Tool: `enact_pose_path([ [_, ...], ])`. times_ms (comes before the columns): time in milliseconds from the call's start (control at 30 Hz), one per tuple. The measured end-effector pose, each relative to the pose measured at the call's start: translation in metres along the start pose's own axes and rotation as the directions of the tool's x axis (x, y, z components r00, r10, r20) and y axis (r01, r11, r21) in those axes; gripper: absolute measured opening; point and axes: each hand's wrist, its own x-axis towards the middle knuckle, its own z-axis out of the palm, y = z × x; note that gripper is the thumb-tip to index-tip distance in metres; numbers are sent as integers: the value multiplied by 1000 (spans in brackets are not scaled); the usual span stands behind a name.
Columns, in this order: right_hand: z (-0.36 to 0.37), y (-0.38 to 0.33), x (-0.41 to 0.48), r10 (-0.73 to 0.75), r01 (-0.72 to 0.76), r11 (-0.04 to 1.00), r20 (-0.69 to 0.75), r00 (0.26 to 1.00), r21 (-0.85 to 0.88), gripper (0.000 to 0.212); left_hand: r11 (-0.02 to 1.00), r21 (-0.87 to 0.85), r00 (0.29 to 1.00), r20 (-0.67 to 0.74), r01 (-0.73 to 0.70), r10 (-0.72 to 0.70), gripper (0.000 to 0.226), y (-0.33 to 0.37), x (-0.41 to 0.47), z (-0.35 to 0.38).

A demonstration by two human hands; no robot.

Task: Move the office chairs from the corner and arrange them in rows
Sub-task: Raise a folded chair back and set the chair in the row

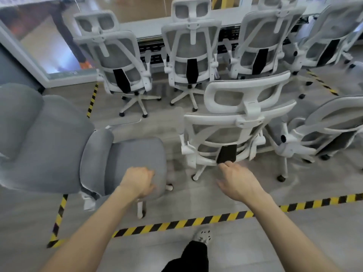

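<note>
Head view looks down over two bare forearms, and both hands are out at the chairs. Left hand (pixel 137 182) is curled tight over the front edge of the seat of the gray chair (pixel 59 138), knuckles up, fingers wrapped round the padding. That chair sits at the left, thick backrest toward the left edge and seat pointing right, with a white base leg and caster showing below the hand. Right hand (pixel 238 180) reaches forward with fingers loosely extended, holding nothing. Its fingertips (pixel 228 164) are right at the lower edge of the black panel (pixel 226 154) on the back of the white mesh chair (pixel 235 124); whether they actually touch it I cannot tell through the blur. That mesh chair stands just right of the gray one, back toward the camera, headrest on top. Just beside it on the right is another white chair (pixel 330 124), the two frames nearly meeting. Further off stands the back row of chairs (pixel 191 48), four white mesh ones side by side, backs to us, facing a long white desk (pixel 149 28). Yellow-and-black floor tape (pixel 196 220) runs across under the arms and turns up the left side, passing beneath the gray chair. Down low, one white shoe (pixel 202 235) under a black trouser leg, just on the near side of the tape.
</note>
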Motion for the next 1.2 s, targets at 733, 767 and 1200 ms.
enact_pose_path([
  [733,99,-629,202,-227,154,940,221,949,305,112,973,62,877,-424,-222,227,44,-609,-30,8],
  [767,101,-648,206,-229,158,938,208,951,309,114,963,15,862,-443,-268,247,46,-624,-29,11],
  [1200,124,-712,241,-195,104,898,176,965,427,91,904,-187,738,-650,-384,179,45,-658,16,66],
])
